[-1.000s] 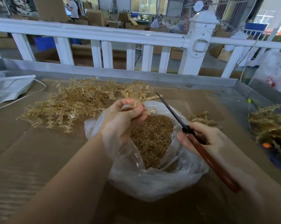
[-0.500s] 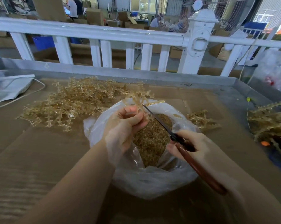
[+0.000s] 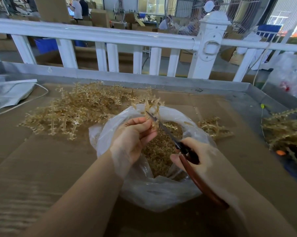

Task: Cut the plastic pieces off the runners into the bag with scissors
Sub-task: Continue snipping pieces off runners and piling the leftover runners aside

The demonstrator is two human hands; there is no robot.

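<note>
**Runner over the bag, blades at the cut**

Runner (image 3: pixel 148 106) sits pinched in the left hand (image 3: pixel 134 135), fingers curled on its stem, right above the open bag (image 3: pixel 161 194) of cut pieces (image 3: pixel 159 147). The right hand (image 3: pixel 200 158) wraps the red handles of the scissors (image 3: pixel 163 129), whose tips touch the runner. I'd say keep each snip close to the stem and over the bag's mouth, so pieces drop in. More uncut runners (image 3: pixel 76 110) lie heaped behind on the cardboard (image 3: pixel 41 168).

The right hand (image 3: pixel 200 156) is bringing the scissors (image 3: pixel 163 128) in from the right, their tip now meeting the runner (image 3: pixel 153 106) pinched by the left hand (image 3: pixel 134 135).
</note>
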